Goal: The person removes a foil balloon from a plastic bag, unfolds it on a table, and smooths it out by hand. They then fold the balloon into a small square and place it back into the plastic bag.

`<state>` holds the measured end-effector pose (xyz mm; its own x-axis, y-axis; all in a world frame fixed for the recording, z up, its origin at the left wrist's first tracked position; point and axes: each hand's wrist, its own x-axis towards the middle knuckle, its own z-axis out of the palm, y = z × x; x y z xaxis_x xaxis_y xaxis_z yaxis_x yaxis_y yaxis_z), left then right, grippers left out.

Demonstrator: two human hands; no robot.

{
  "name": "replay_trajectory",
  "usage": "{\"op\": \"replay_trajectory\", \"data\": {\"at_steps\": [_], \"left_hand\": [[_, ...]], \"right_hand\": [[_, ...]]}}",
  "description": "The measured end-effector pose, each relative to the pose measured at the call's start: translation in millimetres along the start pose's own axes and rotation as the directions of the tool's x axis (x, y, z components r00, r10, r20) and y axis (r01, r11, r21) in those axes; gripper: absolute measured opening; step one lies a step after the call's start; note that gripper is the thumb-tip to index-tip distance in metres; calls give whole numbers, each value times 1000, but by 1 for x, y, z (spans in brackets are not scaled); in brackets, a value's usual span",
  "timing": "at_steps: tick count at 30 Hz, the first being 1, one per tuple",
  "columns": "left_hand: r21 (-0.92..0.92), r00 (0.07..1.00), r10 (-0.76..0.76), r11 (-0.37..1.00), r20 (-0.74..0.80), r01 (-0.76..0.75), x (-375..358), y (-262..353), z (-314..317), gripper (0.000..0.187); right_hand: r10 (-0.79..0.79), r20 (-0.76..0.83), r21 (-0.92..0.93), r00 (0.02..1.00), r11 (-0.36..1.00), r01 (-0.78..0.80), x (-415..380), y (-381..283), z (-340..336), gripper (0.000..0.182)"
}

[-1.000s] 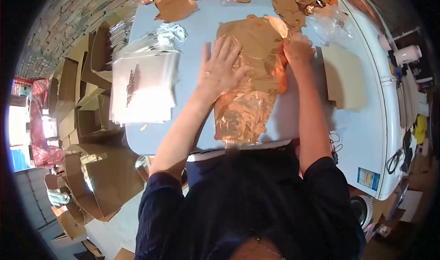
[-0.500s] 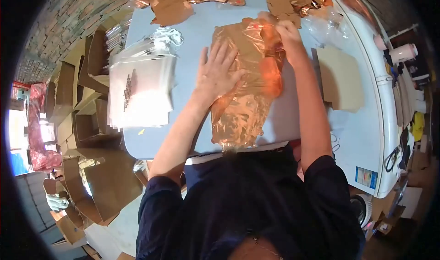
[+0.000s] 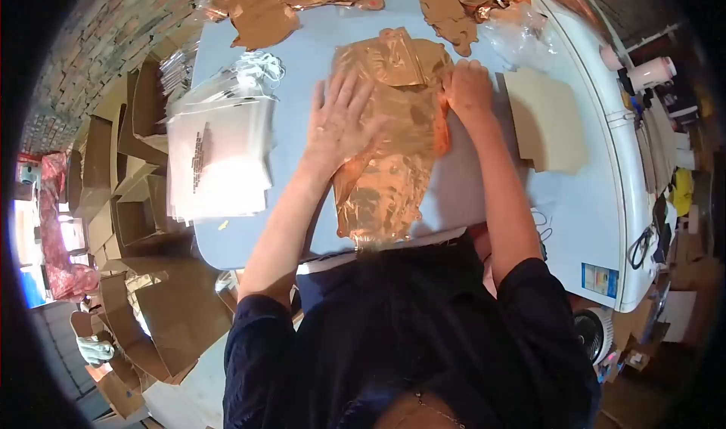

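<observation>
A flat, copper-coloured foil balloon (image 3: 386, 134) lies lengthwise on the table in front of me, its near end close to my waist. Its far part is folded over, with a squarish flap on top. My left hand (image 3: 340, 123) rests flat on its left side with the fingers spread. At the right edge, the fingers of my right hand (image 3: 467, 87) are curled closed on the foil; the fingertips are partly hidden. More copper foil balloons (image 3: 265, 17) are heaped along the far side of the table.
The pale blue table (image 3: 302, 43) has a stack of clear printed plastic bags (image 3: 219, 153) on the left and a cardboard sheet (image 3: 548, 119) on the right. Crumpled clear plastic (image 3: 522, 32) lies farther back. Cardboard boxes (image 3: 181, 308) crowd the left side; a white appliance (image 3: 597, 240) adjoins the right.
My right hand has come down along the balloon's right edge. The raised, glowing foil on that side is now folded inward and lies flatter. My left hand stays pressed on it.
</observation>
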<state>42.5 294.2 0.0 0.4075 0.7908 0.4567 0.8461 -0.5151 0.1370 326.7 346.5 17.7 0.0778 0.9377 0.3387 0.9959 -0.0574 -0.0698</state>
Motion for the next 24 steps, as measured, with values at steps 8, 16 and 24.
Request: {"op": "replay_trajectory", "data": {"at_steps": [8,16,24], "left_hand": [[2,1000,4,1000,-5,-4,-1,0,-3,75],[-6,1000,-1,1000,-7,1,0,0,-5,73],[-7,1000,4,1000,-19,-4,-1,1,-6,74]], "right_hand": [[-41,117,232,992,973,13,22,-5,1,34],[-209,448,862,869,-157,-482,8,-51,-63,43],[-84,99,683,992,730,-7,-35,-11,-14,33]]}}
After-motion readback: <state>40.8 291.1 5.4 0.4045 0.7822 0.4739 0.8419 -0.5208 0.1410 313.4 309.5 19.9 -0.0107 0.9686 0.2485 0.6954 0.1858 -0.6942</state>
